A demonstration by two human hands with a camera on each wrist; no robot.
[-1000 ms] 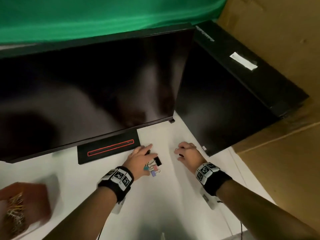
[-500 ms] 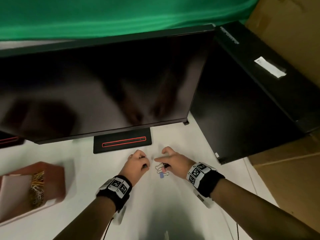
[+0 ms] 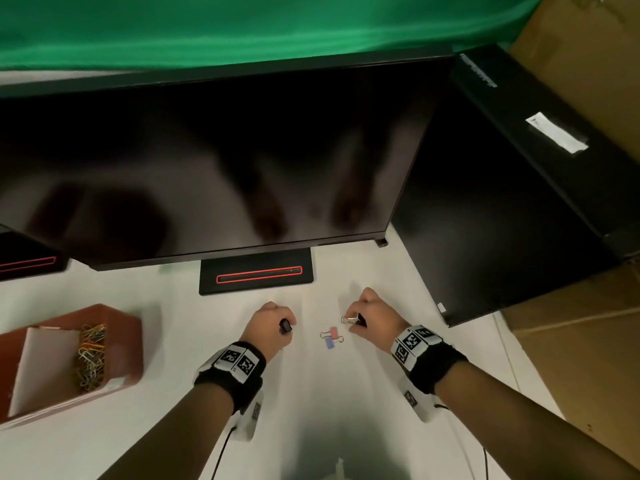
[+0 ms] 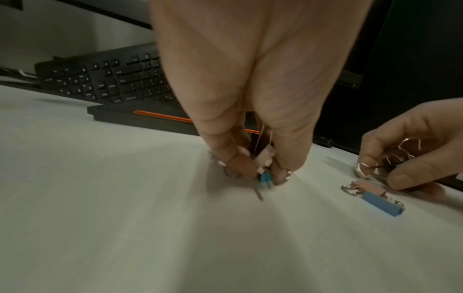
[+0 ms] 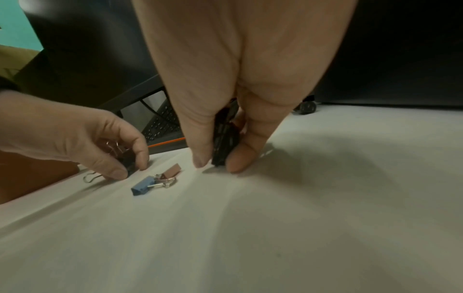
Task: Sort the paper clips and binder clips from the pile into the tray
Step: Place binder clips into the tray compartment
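Note:
A pink binder clip [image 3: 333, 331] and a blue binder clip [image 3: 329, 344] lie together on the white table [image 3: 311, 410], between my hands. My left hand [image 3: 285, 329] sits left of them and pinches a small bunch of binder clips [image 4: 264, 174]: white, teal and black ones show. My right hand [image 3: 349, 323] is just right of the pair and grips a black binder clip [image 3: 356, 319] with silver handles, fingertips down near the table. The brown tray [image 3: 128, 341] stands at the far left with coloured paper clips [image 3: 90, 358] in one compartment.
A large dark monitor [image 3: 207, 168] on a black stand with a red stripe [image 3: 258, 275] rises just behind my hands. A black computer case [image 3: 502, 220] stands to the right, cardboard boxes [image 3: 571, 358] beyond it. A keyboard [image 4: 105, 79] lies under the monitor.
My left hand has drawn back to the left of the pile with clips in it. My right hand came onto the pile, then pulled right holding a black clip. The pink and blue clips stay.

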